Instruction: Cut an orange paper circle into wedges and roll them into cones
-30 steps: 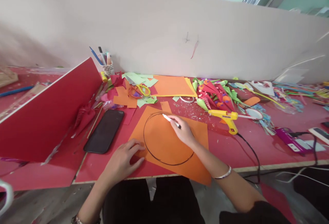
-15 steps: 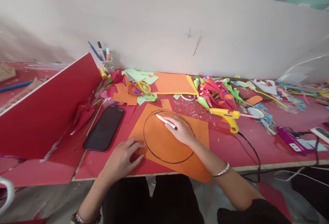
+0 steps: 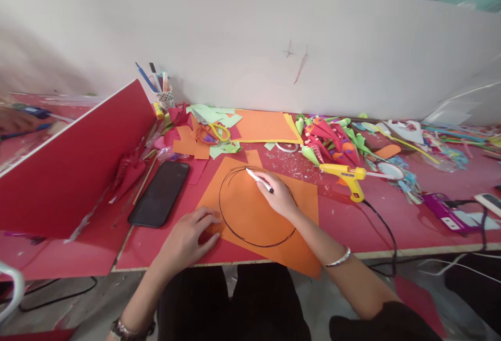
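Note:
My right hand (image 3: 277, 195) is closed around a white marker (image 3: 259, 179) with a dark end. The marker's tip meets the upper part of a black circle drawn on a sheet of orange paper (image 3: 254, 215). Several loose strokes run along the circle's top and upper left. My left hand (image 3: 191, 236) lies with fingers spread at the sheet's left edge, its fingertips on the paper and nothing held. The sheet's lower right corner hangs past the table's front edge. Left of the sheet, a black phone (image 3: 159, 193) lies on the red table (image 3: 352, 231).
A yellow glue gun (image 3: 348, 176) with a trailing cord lies right of the sheet. Behind are stacked orange paper (image 3: 264, 126), scissors (image 3: 219, 132), paper scraps and colourful cones (image 3: 329, 137). A red board (image 3: 86, 158) stands left; another person's hand (image 3: 18, 120) shows beyond it.
My right hand has moved the marker slightly right and up along the circle's top. My left hand stays in place. Another person's hand has appeared at the far left.

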Tool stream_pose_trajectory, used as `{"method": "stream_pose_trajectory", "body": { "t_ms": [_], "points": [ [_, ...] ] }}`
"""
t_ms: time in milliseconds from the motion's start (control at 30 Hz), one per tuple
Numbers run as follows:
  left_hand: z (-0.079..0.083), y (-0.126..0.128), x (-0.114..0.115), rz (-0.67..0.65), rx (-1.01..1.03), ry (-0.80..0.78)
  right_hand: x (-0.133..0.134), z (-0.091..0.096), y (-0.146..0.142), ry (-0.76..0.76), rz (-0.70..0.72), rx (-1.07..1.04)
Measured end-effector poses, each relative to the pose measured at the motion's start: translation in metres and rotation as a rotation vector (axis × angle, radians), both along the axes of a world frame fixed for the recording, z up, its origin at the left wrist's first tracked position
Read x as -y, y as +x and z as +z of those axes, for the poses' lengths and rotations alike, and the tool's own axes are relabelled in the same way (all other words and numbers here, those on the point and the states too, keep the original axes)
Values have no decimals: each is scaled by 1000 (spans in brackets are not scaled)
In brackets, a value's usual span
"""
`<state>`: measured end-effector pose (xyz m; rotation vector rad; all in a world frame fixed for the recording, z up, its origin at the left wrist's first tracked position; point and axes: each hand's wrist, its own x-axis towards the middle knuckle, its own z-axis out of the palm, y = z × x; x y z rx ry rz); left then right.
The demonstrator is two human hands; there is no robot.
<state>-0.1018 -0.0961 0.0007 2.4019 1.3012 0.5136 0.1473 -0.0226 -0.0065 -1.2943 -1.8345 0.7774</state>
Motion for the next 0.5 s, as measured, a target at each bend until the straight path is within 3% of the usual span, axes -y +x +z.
{"method": "stream_pose_trajectory", "body": {
  "t_ms": [167,267,333,400,500],
  "points": [
    [0,0,0,-10,14,17,2,8,-2,10,256,73],
    [1,-1,0,-2,6,16,2,15,3,-82,477,79],
    [1,-1,0,-1,9,9,1,16,7,-169,531,46],
    [1,-1,0,-5,15,4,0,14,11,-216,433,-30],
    [0,-1,0,-4,10,9,-2,7,11,-183,156,-128]
  ]
}}
